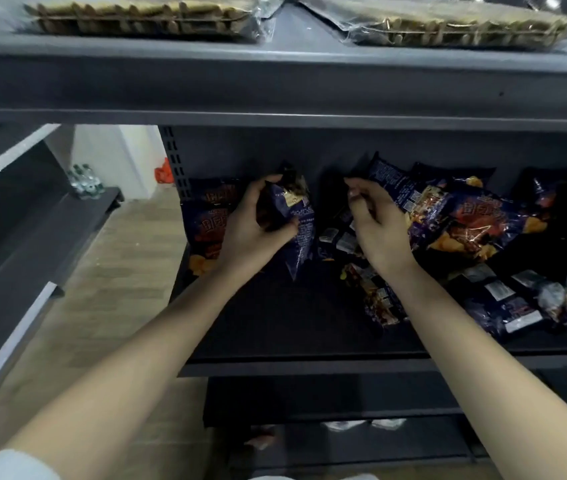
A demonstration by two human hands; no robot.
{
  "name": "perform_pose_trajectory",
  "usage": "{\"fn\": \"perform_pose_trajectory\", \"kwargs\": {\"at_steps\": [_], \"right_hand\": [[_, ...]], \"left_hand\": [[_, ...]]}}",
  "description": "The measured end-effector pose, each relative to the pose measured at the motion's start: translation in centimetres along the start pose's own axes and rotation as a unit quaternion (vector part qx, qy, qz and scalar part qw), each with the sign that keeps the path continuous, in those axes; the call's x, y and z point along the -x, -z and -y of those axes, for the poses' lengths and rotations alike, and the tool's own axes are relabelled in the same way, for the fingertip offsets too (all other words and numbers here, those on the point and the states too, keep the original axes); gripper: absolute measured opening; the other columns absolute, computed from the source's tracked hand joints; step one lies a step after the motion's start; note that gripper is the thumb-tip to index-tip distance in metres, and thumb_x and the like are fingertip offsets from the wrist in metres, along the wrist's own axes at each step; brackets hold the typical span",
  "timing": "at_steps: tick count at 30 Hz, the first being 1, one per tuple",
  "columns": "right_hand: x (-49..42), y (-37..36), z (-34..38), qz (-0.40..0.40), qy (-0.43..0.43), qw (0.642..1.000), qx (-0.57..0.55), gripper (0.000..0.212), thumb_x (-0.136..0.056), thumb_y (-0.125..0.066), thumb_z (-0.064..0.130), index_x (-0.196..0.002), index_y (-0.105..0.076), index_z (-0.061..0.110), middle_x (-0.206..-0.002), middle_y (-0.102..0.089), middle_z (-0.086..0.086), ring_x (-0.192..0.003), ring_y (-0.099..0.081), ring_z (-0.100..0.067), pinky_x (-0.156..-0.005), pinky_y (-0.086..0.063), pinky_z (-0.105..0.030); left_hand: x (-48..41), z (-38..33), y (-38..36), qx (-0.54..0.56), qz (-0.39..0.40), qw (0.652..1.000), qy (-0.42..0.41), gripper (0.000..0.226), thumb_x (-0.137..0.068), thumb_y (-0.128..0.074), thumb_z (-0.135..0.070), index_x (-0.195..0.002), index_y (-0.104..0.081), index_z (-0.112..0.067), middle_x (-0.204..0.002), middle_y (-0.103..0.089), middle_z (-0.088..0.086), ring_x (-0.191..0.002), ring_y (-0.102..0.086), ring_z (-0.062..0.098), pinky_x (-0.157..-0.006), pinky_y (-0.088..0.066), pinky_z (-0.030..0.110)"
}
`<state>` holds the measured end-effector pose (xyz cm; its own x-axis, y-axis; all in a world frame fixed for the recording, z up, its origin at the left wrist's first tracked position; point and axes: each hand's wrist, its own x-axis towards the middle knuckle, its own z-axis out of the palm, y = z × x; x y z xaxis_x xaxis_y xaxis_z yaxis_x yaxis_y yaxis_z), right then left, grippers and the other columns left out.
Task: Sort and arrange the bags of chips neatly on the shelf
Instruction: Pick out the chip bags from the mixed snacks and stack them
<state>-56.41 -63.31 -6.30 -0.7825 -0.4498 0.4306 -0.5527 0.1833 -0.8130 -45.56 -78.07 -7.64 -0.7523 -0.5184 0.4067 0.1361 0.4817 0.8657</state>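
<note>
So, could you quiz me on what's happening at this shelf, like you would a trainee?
1. True or false: the left hand grips a chip bag.
2. The jumbled pile of bags lies: A) right of that bag, B) on the floor, C) on the top shelf.
3. Fill in: the clear-wrapped packs lie on a shelf ___ that pile.
Key: 1 true; 2 A; 3 above.

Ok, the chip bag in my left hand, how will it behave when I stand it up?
Probably light and puffy: the left hand alone holds the chip bag upright, and it looks uncrumpled. Its glossy film catches light, so it may slip in a loose grip. On its narrow bottom it will likely tip unless leaned on the upright bags.
</note>
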Motion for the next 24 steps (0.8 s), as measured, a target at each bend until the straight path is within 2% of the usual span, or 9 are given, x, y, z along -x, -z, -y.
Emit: {"fn": "perform_pose_trajectory", "kwargs": {"at_steps": [2,4,8,10,12,14,19,22,24], "right_hand": [[-0.5,-0.2,0.1,0.046,-0.026,0.998,-0.014,0.032,-0.099,-0.045,0.020,-0.128,-0.054,0.012,-0.125,-0.055,-0.005,-0.090,-0.051,0.008,-0.074,-0.032,0.006],[-0.8,-0.6,0.3,0.088,-0.041,0.995,-0.037,0.037,-0.098,-0.047,0.025,-0.133,-0.049,0.014,-0.131,-0.051,-0.005,-0.102,-0.051,0.000,-0.073,-0.033,0.006],[-0.7,-1.4,1.3,0.211,-0.053,0.974,-0.068,0.052,-0.090,-0.053,0.046,-0.138,-0.040,0.030,-0.129,-0.049,0.006,-0.113,-0.049,-0.007,-0.089,-0.041,-0.014],[-0.6,-1.6,1.5,0.302,-0.053,0.951,-0.038,0.058,-0.083,-0.058,0.054,-0.135,-0.041,0.037,-0.127,-0.050,0.015,-0.118,-0.048,-0.006,-0.100,-0.040,-0.027],[-0.4,-1.8,1.5,0.421,-0.050,0.905,-0.022,0.061,-0.072,-0.062,0.063,-0.127,-0.049,0.041,-0.126,-0.055,0.017,-0.118,-0.051,-0.006,-0.104,-0.040,-0.033],[0.3,-2.4,1.3,0.499,-0.044,0.865,-0.009,0.066,-0.065,-0.066,0.071,-0.123,-0.051,0.044,-0.125,-0.058,0.016,-0.117,-0.054,-0.005,-0.102,-0.043,-0.035],[3.0,-4.9,1.6,0.415,0.066,0.905,-0.064,0.059,-0.077,-0.073,0.036,-0.132,-0.050,0.032,-0.117,-0.054,0.022,-0.109,-0.049,0.015,-0.091,-0.039,-0.008],[5.3,-6.1,3.7,0.441,0.147,0.878,-0.118,0.054,-0.081,-0.073,0.022,-0.130,-0.053,0.020,-0.123,-0.050,0.014,-0.107,-0.044,0.024,-0.085,-0.035,0.002],[6.8,-7.2,5.1,0.450,0.247,0.855,-0.077,0.064,-0.075,-0.074,0.036,-0.133,-0.050,0.024,-0.135,-0.045,0.010,-0.121,-0.039,0.012,-0.098,-0.029,-0.004]], "left_hand": [[-0.1,-0.1,1.4,0.077,0.014,0.994,0.071,0.050,-0.083,-0.068,-0.011,-0.126,-0.046,-0.021,-0.111,-0.060,-0.014,-0.101,-0.056,-0.010,-0.087,-0.043,0.011],[0.0,-0.6,2.3,0.199,0.024,0.969,0.145,0.035,-0.089,-0.058,-0.009,-0.121,-0.051,-0.021,-0.107,-0.064,-0.006,-0.096,-0.063,0.004,-0.078,-0.050,0.019],[1.4,0.1,2.7,0.276,0.056,0.926,0.252,0.020,-0.093,-0.045,-0.007,-0.098,-0.055,-0.024,-0.068,-0.071,-0.010,-0.061,-0.067,0.002,-0.051,-0.049,0.013],[2.9,0.6,3.0,0.324,0.073,0.900,0.282,0.020,-0.087,-0.058,-0.015,-0.107,-0.060,-0.019,-0.087,-0.074,-0.003,-0.079,-0.070,0.009,-0.063,-0.053,0.018],[4.5,1.2,3.7,0.369,0.070,0.880,0.291,0.046,-0.078,-0.070,-0.022,-0.121,-0.059,-0.014,-0.115,-0.067,0.007,-0.103,-0.065,0.020,-0.081,-0.054,0.029],[5.9,1.3,4.4,0.381,0.049,0.874,0.297,0.054,-0.073,-0.074,-0.021,-0.123,-0.058,-0.011,-0.121,-0.063,0.012,-0.106,-0.063,0.024,-0.085,-0.054,0.032],[9.8,0.1,5.8,0.407,-0.068,0.846,0.338,0.021,-0.093,-0.047,-0.017,-0.108,-0.058,-0.009,-0.092,-0.071,0.008,-0.076,-0.069,0.017,-0.068,-0.055,0.024],[12.4,-0.3,6.8,0.408,-0.182,0.805,0.391,0.023,-0.096,-0.042,-0.022,-0.087,-0.058,-0.008,-0.064,-0.069,0.005,-0.055,-0.066,0.015,-0.051,-0.051,0.019],[13.9,-0.5,7.5,0.389,-0.243,0.789,0.410,0.022,-0.095,-0.046,-0.024,-0.085,-0.058,-0.009,-0.061,-0.068,0.005,-0.054,-0.064,0.016,-0.051,-0.052,0.023]]}}
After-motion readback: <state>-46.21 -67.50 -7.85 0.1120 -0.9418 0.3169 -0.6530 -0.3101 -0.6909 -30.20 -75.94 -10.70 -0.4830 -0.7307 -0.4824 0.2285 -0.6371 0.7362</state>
